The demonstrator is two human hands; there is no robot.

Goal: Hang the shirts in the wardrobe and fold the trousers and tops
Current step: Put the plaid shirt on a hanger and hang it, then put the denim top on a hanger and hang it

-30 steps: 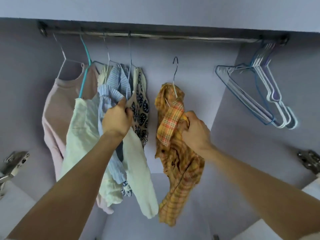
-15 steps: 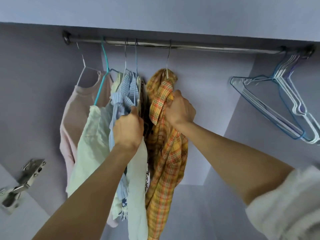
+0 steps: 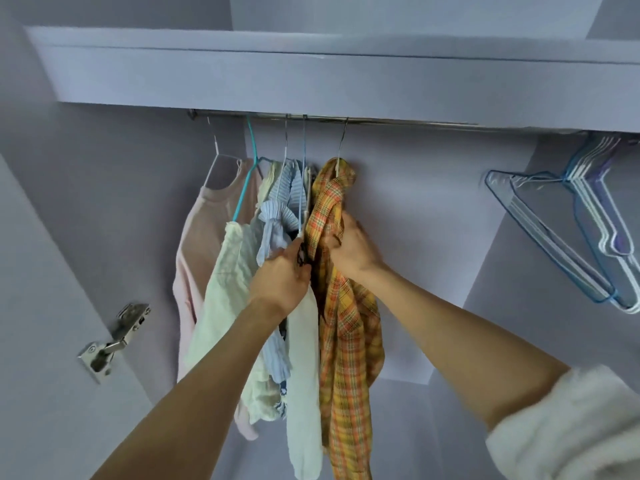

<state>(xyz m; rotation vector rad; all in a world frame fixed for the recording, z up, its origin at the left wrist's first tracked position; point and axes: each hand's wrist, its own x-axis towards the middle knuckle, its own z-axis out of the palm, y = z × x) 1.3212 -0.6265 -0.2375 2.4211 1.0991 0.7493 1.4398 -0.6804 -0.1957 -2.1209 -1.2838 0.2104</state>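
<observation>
1. While my arms reached up, my left hand (image 3: pixel 281 276) gripped the white and blue hanging shirts (image 3: pixel 277 237).
2. Just beside it, my right hand (image 3: pixel 351 249) clutched the yellow plaid shirt (image 3: pixel 341 341).
3. Farther back, its wire hanger (image 3: pixel 341 143) hooked the wardrobe rail (image 3: pixel 398 122); empty hangers (image 3: pixel 585 216) hung well apart at right.

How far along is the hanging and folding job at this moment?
Done: several shirts and the plaid shirt hang on the rail. In hand: the right hand grips the plaid shirt, the left hand grips neighbouring garments. Left: folding; no trousers visible.
</observation>
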